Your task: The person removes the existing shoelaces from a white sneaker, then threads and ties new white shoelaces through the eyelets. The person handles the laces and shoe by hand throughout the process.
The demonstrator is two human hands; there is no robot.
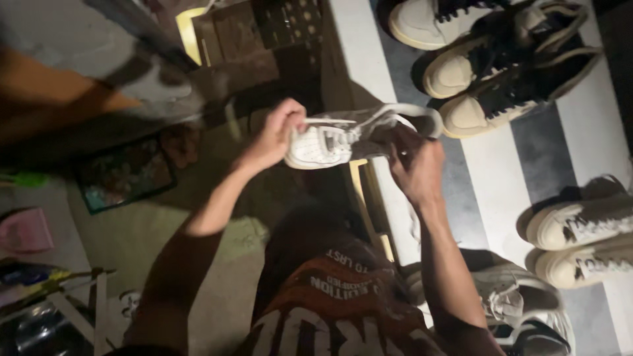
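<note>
I hold a white sneaker in the air in front of me, its toe pointing left. My left hand grips the toe end from above. My right hand closes on the laces and tongue area near the heel opening. The shoe hangs over the edge of a striped surface where other shoes lie. My dark brown shirt with white lettering fills the bottom of the view.
Several black-and-cream sneakers lie at the upper right, two white shoes at the right edge, another pair at the bottom right. A dark framed tray and a pink dustpan sit on the floor at left.
</note>
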